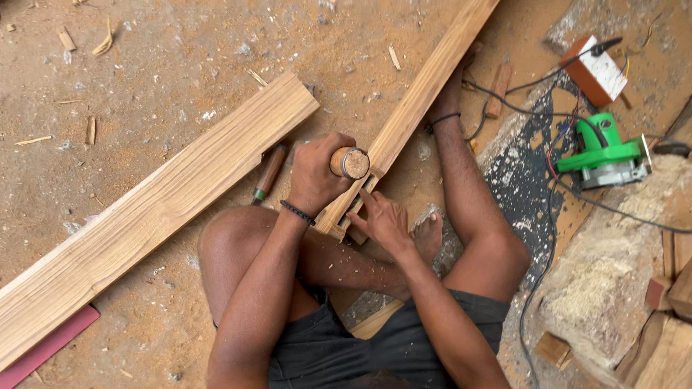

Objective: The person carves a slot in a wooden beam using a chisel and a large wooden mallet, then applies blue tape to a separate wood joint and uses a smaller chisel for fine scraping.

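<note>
Mallet (349, 163) round, wooden, gripped in left hand (315, 175).

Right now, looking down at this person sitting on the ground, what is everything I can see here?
wooden handle: one, light brown with a round end, gripped above the notched plank end
narrow plank: one, tan, running from the hands to the top edge, its near end notched
wide plank: one, tan, lying slantwise on the left
second tool: one, brown handle with a green band, on the ground by the wide plank
power tool: one, green, at right with black cables
small box: one, reddish and white, upper right
red strip: one, lower left corner
wood scraps: several, pale, scattered on the sawdust
left hand: closed on the wooden handle
right hand: fingers resting on the notched end
</note>
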